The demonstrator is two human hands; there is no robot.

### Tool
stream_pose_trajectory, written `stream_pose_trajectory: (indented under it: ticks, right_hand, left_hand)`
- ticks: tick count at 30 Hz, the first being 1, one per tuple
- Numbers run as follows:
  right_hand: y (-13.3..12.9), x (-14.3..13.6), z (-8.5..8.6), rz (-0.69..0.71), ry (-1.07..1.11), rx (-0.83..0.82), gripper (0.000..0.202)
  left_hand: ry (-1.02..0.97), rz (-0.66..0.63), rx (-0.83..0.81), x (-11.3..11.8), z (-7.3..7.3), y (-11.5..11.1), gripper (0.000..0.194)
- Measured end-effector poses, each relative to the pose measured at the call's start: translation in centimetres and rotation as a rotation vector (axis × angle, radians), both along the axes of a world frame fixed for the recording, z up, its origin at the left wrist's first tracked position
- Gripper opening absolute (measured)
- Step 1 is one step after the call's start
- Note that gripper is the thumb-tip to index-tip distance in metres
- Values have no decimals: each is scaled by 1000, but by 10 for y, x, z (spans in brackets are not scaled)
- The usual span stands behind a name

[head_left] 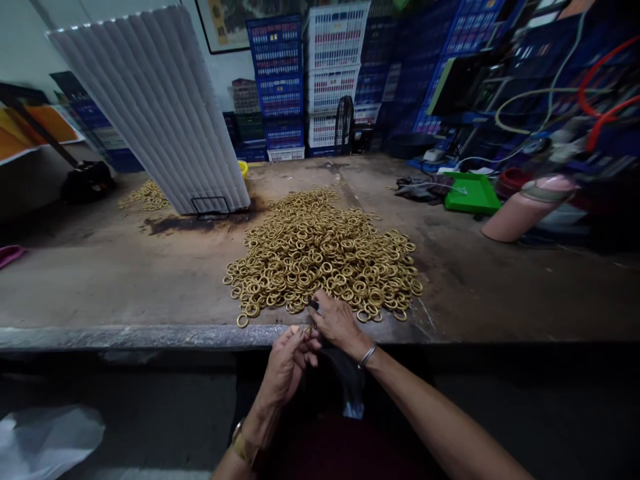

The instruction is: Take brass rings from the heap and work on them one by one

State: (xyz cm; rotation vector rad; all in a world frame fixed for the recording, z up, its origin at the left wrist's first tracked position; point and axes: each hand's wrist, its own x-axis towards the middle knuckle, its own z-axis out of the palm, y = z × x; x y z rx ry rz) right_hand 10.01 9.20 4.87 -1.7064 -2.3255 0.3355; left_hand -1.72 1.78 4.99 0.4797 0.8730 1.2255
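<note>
Pile of gold rings (325, 247) sits on the counter (125, 280) just past both hands, right hand (337, 323) closer, fingers curled round some dark tool (313, 305) by the near edge, left hand (289, 360) pinching a small thing (306, 330) I can't really make out from here.

The rings (325, 253) are round, with an open middle and a dull golden colour. Very many of them lie loosely in one wide heap on the bench (500, 287), over one another and at different tilts; the heap becomes narrower toward the far edge. One ring (243, 325) lies at its margin, near the front edge. A small golden piece (307, 330), partly hidden, is between the fingers of the left hand (287, 367).
</note>
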Motion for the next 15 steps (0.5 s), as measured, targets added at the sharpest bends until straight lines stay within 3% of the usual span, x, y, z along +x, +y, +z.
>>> stream_pose_trajectory:
  ticks: [8,12,15]
  right_hand:
    - [10,-8,-1,-19,-54,-45,18]
    - [11,5,-2,29,235,-37,18]
    - [5,15,0,47,555,-128,19]
  left_hand:
    - [-207,-27,-23,-8,0,9,20]
    - [-271,0,-65,-9,-2,15,23]
    - [-182,54,-68,-5,0,18,23]
